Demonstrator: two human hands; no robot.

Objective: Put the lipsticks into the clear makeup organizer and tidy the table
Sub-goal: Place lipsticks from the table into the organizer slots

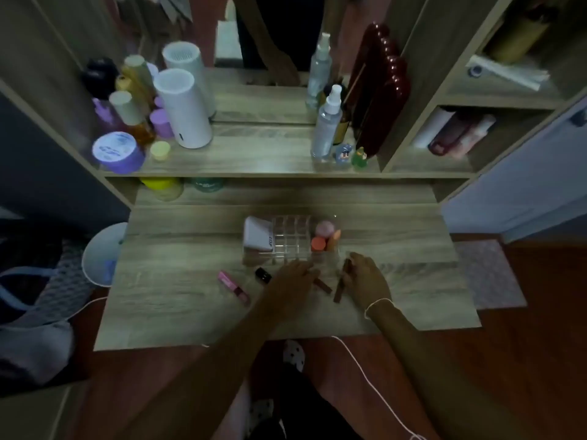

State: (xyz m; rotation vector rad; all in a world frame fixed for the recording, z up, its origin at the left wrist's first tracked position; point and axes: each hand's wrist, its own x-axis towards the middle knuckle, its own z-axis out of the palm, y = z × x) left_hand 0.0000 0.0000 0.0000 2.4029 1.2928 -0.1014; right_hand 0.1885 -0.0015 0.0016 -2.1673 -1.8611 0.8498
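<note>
The clear makeup organizer (290,241) stands mid-table, with a grid of small cells. A white compact (258,237) leans in its left side; a pink sponge (324,229) and orange items (318,244) fill its right side. My left hand (293,277) rests just in front of it, fingers closed on a dark red lipstick (323,285) that lies on the table. My right hand (365,279) grips another dark red lipstick (340,289), tilted upright. A pink lipstick (233,284) and a small black lipstick (263,275) lie on the table, left of my left hand.
The upper shelf holds a white cylinder (184,109), purple jars (118,152), bottles, a spray bottle (327,125) and small figurines (352,155). A mirror stands behind. A white cord (365,373) hangs past the table's front edge. A white round bin (101,254) sits left of the table.
</note>
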